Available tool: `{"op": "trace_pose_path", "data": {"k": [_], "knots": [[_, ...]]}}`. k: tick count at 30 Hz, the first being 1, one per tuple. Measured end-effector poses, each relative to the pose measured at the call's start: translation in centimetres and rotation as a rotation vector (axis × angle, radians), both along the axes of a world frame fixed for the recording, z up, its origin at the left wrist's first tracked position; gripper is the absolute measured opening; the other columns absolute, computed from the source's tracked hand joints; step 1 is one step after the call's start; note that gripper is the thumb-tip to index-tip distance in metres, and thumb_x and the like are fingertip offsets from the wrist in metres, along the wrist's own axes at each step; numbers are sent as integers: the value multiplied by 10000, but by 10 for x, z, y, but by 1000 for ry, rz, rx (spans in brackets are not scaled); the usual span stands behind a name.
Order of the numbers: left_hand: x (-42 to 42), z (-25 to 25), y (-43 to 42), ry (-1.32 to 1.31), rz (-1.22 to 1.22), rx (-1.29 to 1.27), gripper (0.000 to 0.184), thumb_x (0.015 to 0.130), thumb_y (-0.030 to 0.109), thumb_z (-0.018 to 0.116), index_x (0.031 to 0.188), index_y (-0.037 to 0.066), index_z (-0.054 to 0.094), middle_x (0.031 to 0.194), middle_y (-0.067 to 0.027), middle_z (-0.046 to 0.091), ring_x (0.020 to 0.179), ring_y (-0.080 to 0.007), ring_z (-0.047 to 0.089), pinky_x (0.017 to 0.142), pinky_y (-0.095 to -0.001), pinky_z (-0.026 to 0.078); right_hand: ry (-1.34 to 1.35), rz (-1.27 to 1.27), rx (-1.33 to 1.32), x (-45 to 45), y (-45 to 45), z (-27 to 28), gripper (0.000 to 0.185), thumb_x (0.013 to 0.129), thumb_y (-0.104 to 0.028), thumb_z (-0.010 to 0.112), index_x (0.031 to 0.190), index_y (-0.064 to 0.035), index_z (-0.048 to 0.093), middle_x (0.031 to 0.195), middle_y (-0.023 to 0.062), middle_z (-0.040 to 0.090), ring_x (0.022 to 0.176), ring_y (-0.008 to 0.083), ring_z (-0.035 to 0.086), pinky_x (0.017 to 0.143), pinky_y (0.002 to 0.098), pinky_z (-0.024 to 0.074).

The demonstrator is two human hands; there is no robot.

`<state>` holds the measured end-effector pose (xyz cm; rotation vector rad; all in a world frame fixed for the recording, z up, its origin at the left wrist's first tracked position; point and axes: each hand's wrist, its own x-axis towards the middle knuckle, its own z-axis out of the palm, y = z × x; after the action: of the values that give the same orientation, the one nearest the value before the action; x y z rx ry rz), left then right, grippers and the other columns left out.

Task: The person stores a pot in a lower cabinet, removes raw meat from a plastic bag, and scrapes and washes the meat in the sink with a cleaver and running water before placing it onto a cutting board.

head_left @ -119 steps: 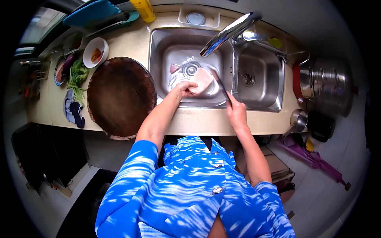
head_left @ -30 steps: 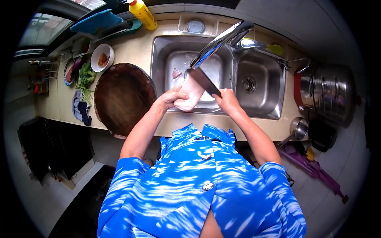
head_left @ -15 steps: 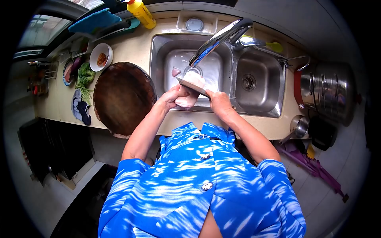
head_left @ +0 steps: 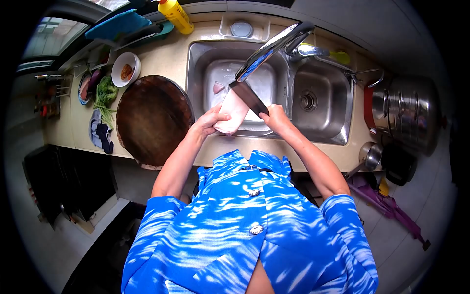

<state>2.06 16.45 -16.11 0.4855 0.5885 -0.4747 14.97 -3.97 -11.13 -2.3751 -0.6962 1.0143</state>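
My left hand [head_left: 211,120] grips the near end of a pale slab of raw meat [head_left: 233,111] over the front of the large sink basin [head_left: 205,73]. In my right hand [head_left: 276,117] is the handle of a broad-bladed kitchen knife [head_left: 248,97]. Its dark blade slants up and left along the meat's right edge, with the tip below the faucet spout [head_left: 245,73]. Whether the edge touches the meat I cannot tell. A small pinkish piece of meat [head_left: 218,87] lies on the basin floor. The blade and meat hide the basin's drain.
Left of the sink sits a big round wooden chopping board [head_left: 154,120]. Beyond it are a white bowl of reddish food [head_left: 126,69], leafy greens [head_left: 105,93] and a cloth [head_left: 100,132]. The smaller basin [head_left: 323,100] is on the right, near a large metal pot [head_left: 406,112].
My right hand has drawn the knife off the top of the meat toward the right, with the blade now steeper. More of the meat's pale surface shows. My left hand keeps hold.
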Motion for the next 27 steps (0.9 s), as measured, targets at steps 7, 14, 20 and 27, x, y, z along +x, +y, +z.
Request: {"op": "trace_pose_path", "data": {"k": [7,14,20,27], "knots": [[5,6,-2,-35,-92,85,683,670,-29,654,1280,41,354,1104,-114,543,975,-220,573,831,-336,484,42,63,117,-21,17,16,200,733,-158,628,782,36,635,744,260,587,743,381,601,695,426,475],[1,15,0,-55,-69,69,722,673,-15,656,1309,40,318,1138,-119,525,1019,-227,554,871,-341,465,-51,-31,-86,12,-4,-6,219,751,-172,622,772,46,632,738,258,587,752,384,597,681,434,473],[2,10,-2,-48,-54,32,689,693,7,679,1295,51,344,1094,-93,543,974,-190,564,802,-326,493,-78,-25,156,-18,17,32,176,774,-139,600,782,36,619,703,254,563,688,401,576,618,438,444],[-1,12,1,19,-59,55,719,671,-63,625,1312,41,317,1128,-131,527,1014,-234,557,866,-352,472,55,-17,60,-1,2,-17,220,739,-155,622,749,65,623,702,273,575,734,401,591,678,437,468]]}}
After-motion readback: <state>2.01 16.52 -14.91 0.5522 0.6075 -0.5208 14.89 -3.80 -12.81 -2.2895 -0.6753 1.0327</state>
